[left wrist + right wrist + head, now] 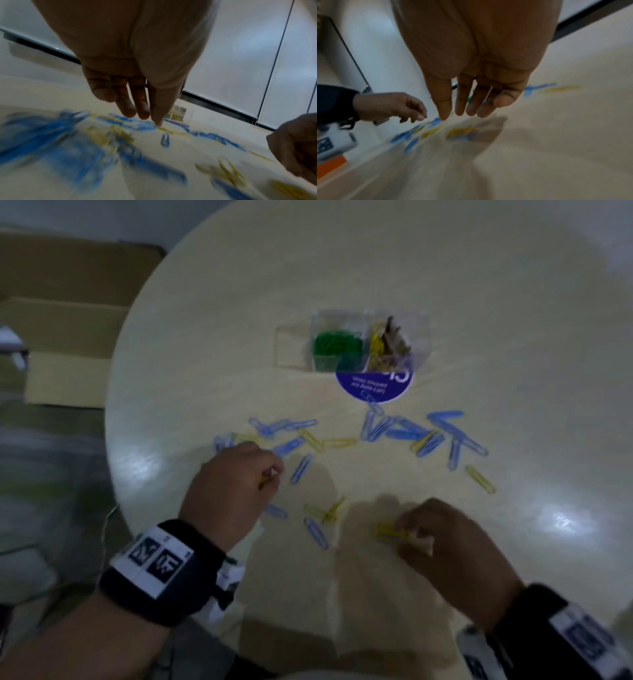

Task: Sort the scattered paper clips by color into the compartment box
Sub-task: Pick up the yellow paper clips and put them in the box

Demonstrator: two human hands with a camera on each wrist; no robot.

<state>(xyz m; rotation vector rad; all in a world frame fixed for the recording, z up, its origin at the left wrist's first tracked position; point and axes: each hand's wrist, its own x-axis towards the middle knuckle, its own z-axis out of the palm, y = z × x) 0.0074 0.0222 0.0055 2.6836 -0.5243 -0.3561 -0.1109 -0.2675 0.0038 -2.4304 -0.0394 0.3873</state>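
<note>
Paper clips, blue and yellow, lie scattered on the round table on the near side of the clear compartment box, which already holds green and yellow ones.

Light, thin and slick, each clip lies flat against the tabletop, so it is likely best pinched at a rounded end or slid until a fingertip gets under it. Nearer than the box, the left hand seems to pinch something yellow between thumb and forefinger, and the right hand curls its fingertips onto a yellow clip. Motion blur smears both wrist views, so neither grip is certain there. The brownish contents of the box's right-hand cell cannot be identified, and its lid label is unreadable.
</note>
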